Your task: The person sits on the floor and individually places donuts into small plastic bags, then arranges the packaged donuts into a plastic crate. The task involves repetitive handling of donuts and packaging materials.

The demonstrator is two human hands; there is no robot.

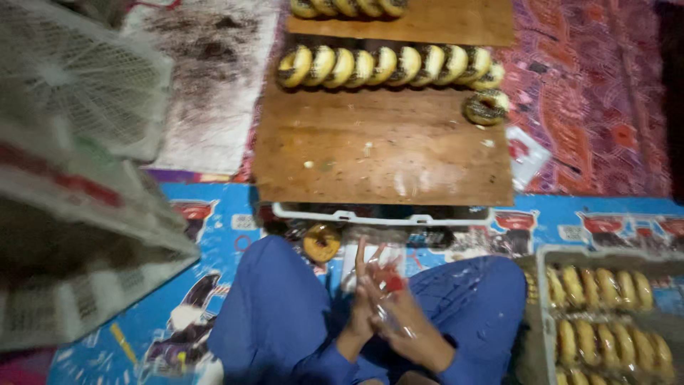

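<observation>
Both of my hands are low in the head view, held together over my lap between my blue-trousered knees. My left hand (360, 306) and my right hand (402, 317) rub or pinch a clear plastic bag (385, 285) with a red patch between them. The image is blurred by motion. Just ahead of my left knee lies one glazed doughnut (322, 242). Further ahead, a brown wooden board (377, 153) carries a row of chocolate-topped doughnuts (388, 65) standing on edge, with one lying flat (486, 107) at the row's right end.
A grey crate (543, 299) at the right holds rows of plain doughnuts (605, 314). White mesh racks (78, 142) fill the left. A white tray rim (385, 216) shows under the board. A blue printed mat (206, 214) and a red patterned cloth (591, 93) cover the floor.
</observation>
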